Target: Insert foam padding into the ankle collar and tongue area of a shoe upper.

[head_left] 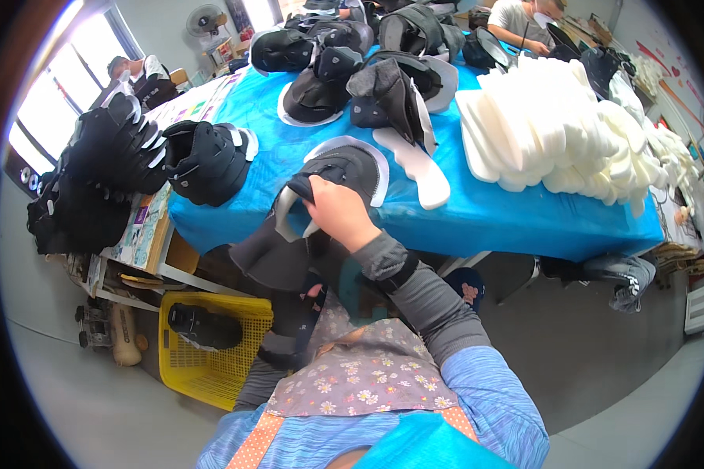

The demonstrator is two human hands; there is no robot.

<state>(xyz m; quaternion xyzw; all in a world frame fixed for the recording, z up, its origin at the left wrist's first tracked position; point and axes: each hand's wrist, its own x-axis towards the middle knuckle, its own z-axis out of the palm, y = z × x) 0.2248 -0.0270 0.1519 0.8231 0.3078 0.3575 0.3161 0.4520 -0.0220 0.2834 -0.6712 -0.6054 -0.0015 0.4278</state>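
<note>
Black shoe upper at blue table's near edge, partly overhanging. Our right hand pinching its edge. Left hand below it, mostly hidden by dark material; grip unclear. White foam insoles stacked right. Yellow basket on floor, left.

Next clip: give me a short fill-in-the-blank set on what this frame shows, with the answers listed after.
1. The right hand grips a black shoe upper at the edge of a table covered in ____ cloth.
2. The stacked foam insoles on the table are ____.
3. The basket on the floor, with a black shoe inside, is ____.

Answers: blue; white; yellow
</note>
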